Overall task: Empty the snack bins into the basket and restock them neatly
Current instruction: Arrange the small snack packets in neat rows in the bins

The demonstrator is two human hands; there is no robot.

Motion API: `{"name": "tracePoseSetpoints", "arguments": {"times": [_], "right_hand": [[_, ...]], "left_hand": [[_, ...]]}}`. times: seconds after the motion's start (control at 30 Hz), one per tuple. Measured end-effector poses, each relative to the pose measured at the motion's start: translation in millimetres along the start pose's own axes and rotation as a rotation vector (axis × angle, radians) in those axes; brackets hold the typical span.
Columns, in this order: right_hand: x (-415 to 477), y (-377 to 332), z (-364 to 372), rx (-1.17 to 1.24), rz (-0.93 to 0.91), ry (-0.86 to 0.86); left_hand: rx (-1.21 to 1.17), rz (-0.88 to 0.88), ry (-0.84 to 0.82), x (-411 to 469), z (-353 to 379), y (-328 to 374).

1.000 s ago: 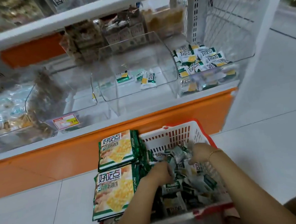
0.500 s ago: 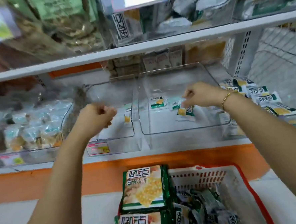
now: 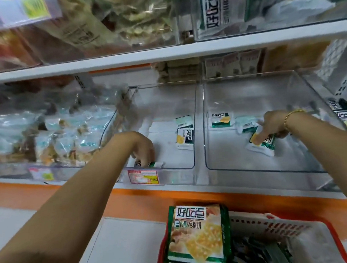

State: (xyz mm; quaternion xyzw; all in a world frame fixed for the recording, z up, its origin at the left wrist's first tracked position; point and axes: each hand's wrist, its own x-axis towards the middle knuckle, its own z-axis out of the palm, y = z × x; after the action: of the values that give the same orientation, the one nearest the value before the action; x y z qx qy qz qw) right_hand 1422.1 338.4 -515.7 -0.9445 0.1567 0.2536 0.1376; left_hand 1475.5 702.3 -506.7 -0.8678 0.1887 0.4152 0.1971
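Packet [image 3: 154, 164] is gripped beneath curled fingers of left hand [image 3: 144, 151], at bin [image 3: 179, 168] 6 o'clock edge. 2nd packet [image 3: 263, 141] is pinched by right hand [image 3: 273, 123], at 7 o'clock of the fingers.

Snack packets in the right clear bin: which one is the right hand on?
The tilted green-and-white snack packet nearest the clear bin's front wall; the right hand holds its yellow end. The other two lie farther back-left.

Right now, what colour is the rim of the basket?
Red; the basket has white slatted walls. The head view shows it best.
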Motion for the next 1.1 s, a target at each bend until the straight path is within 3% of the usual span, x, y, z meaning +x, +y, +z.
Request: {"name": "tracePoseSetpoints", "arguments": {"times": [0.13,0.2,0.3,0.4,0.5,0.6,0.77,0.97,1.1], "right_hand": [[-2.6,1.8,-7.7,-0.036,0.008,-0.014],[-7.1,1.0,-14.1,-0.033,0.003,-0.035],[-8.1,-0.7,-23.0,0.141,-0.041,0.097],[6.0,1.5,-24.5,0.555,-0.043,0.15],[10.2,-2.3,-13.6,0.774,-0.019,0.125],[20.5,-1.6,2.0,0.903,0.032,0.138],[29.9,-2.7,1.8,0.967,0.074,0.079],[34.4,-1.5,6.2,0.956,0.122,-0.009],[24.3,-0.8,10.2,0.952,0.088,-0.045]], "left_hand": [[0.092,-0.04,-0.035,7.2,0.9,-2.5],[0.015,-0.014,-0.028,9.5,-0.8,-4.5],[-0.263,0.045,0.142,3.3,-11.2,-5.3],[-0.758,0.103,0.361,6.1,-19.9,3.6],[-1.135,0.121,0.376,22.6,-24.9,20.3],[-1.292,0.064,0.399,42.5,-25.8,28.6],[-1.545,0.04,0.308,50.9,-23.6,37.8],[-1.614,-0.072,0.044,41.0,-27.4,40.9],[-1.631,-0.068,-0.03,34.3,-21.4,41.6]]}}
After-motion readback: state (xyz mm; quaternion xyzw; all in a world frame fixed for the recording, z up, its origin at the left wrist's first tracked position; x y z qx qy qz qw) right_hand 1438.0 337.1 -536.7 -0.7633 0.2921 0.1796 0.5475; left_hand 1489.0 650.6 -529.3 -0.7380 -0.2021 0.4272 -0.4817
